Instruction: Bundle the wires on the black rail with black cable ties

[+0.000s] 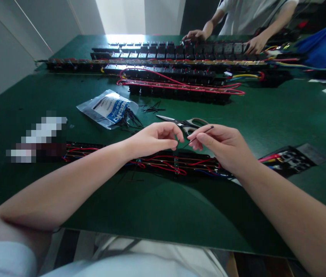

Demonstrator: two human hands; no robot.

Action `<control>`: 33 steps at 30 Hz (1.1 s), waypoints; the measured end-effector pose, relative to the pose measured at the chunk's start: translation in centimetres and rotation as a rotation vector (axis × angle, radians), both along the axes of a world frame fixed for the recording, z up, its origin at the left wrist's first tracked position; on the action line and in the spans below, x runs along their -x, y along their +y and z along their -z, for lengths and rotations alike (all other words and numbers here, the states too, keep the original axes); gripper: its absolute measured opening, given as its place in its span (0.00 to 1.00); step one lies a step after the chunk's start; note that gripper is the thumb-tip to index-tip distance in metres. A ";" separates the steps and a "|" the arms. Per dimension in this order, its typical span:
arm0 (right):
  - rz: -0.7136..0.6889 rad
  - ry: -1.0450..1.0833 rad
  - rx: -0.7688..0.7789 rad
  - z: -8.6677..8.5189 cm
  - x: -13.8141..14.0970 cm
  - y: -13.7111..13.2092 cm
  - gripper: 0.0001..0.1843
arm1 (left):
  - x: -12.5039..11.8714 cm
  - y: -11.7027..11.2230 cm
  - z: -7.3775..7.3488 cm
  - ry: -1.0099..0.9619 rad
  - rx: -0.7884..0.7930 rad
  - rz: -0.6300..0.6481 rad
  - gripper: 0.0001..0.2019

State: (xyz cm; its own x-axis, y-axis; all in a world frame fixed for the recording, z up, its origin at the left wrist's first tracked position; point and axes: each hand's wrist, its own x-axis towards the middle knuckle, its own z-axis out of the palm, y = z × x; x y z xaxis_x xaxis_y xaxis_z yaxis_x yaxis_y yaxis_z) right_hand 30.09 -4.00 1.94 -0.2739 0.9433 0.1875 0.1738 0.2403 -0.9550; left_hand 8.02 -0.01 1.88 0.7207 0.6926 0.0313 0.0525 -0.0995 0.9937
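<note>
A thin black cable tie [200, 135] slants between my hands above a long black power strip housing [163, 163], whose inside shows red, blue and copper-coloured wires. My right hand [223, 144] pinches the tie between thumb and fingers, its small head sticking out at the upper right. Thumb and index finger of my left hand [163, 136] close near the tie's lower end, where a thin dark tip shows between them. Just behind my hands lie scissors [190, 124] with their blades toward the left. My right hand partly hides their handles.
Behind my left hand, a clear plastic bag [105, 109] spills black cable ties; a few loose ties [153, 107] lie beside it. Farther back are several socket strips [165, 73] with a red cable [180, 86]. Across the green table [151, 215], a co-worker's hands [256, 44] touch strips near a blue bin [324, 48].
</note>
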 end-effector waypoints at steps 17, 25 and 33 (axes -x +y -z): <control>-0.199 -0.387 -0.049 0.5 -0.1 0.9 0.17 | 0.1 -0.1 0.4 0.097 -0.296 0.007 0.11; -0.257 -0.427 -0.080 0.8 -0.1 1.1 0.17 | 0.1 -0.5 -0.1 0.169 -0.372 -0.021 0.10; -0.276 -0.437 -0.068 0.8 0.0 1.0 0.17 | 0.1 -0.7 0.0 0.180 -0.463 -0.025 0.12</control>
